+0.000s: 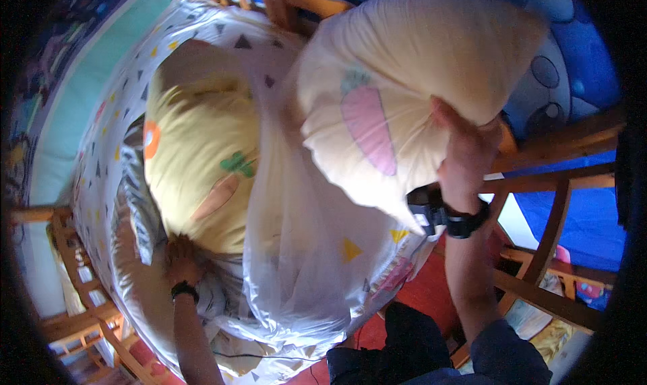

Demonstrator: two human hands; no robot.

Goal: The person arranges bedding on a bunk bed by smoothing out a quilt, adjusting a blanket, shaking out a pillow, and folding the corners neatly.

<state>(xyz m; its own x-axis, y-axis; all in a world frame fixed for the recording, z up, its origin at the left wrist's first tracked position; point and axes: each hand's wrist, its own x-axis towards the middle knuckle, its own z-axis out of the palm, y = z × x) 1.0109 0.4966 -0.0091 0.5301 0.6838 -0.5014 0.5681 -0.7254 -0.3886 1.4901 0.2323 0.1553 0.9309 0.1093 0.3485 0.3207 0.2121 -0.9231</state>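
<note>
My right hand (467, 150) grips a cream pillow (414, 117) with a pink carrot print, held up at the upper right. Its fabric bunches around my fingers. My left hand (184, 263) is at the lower edge of a yellow pillow (212, 152) that bears an orange patch and a carrot print; shadow and blur hide how its fingers are set. A thin white sheet (298, 279), printed with yellow and grey triangles, covers the right side of the yellow pillow. Grey fabric (136, 182) pokes out along that pillow's left side.
Wooden bed rails (546, 233) stand on the right, and a wooden frame (76, 263) on the left. Behind the raised pillow is a blue printed surface (586, 66). A thin dark cord (268, 356) crosses the near edge, above a red floor surface (424, 294).
</note>
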